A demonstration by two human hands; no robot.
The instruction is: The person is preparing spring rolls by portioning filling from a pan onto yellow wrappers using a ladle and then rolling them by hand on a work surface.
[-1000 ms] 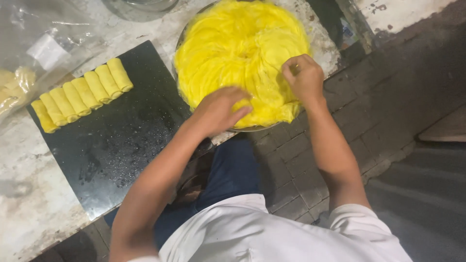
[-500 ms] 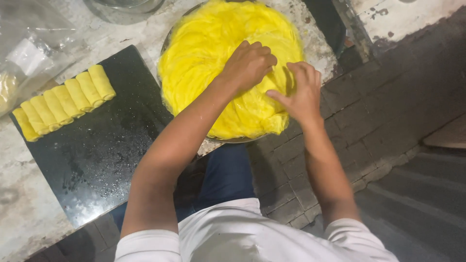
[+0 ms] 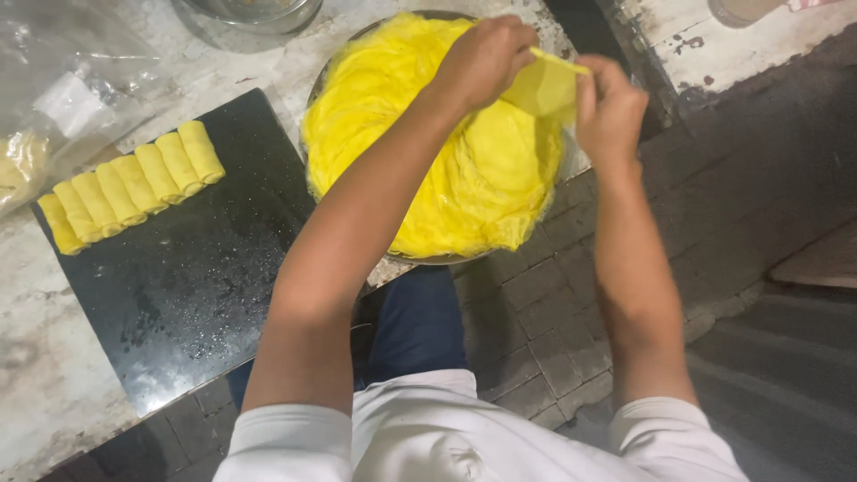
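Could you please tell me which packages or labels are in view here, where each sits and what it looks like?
Clear plastic bag: top left on the pale worktop, crumpled, see-through, with yellowish food inside at its left edge.
White label: on that bag, a small pale rectangle, too blurred to make out more.
No signs or screens show.

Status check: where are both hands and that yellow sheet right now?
Left hand and right hand: each grip pinching one thin yellow sheet, lifted off yellow stack. Nothing between.

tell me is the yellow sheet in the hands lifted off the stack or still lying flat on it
Lifted. The left hand and right hand pinch the yellow sheet above the stack.
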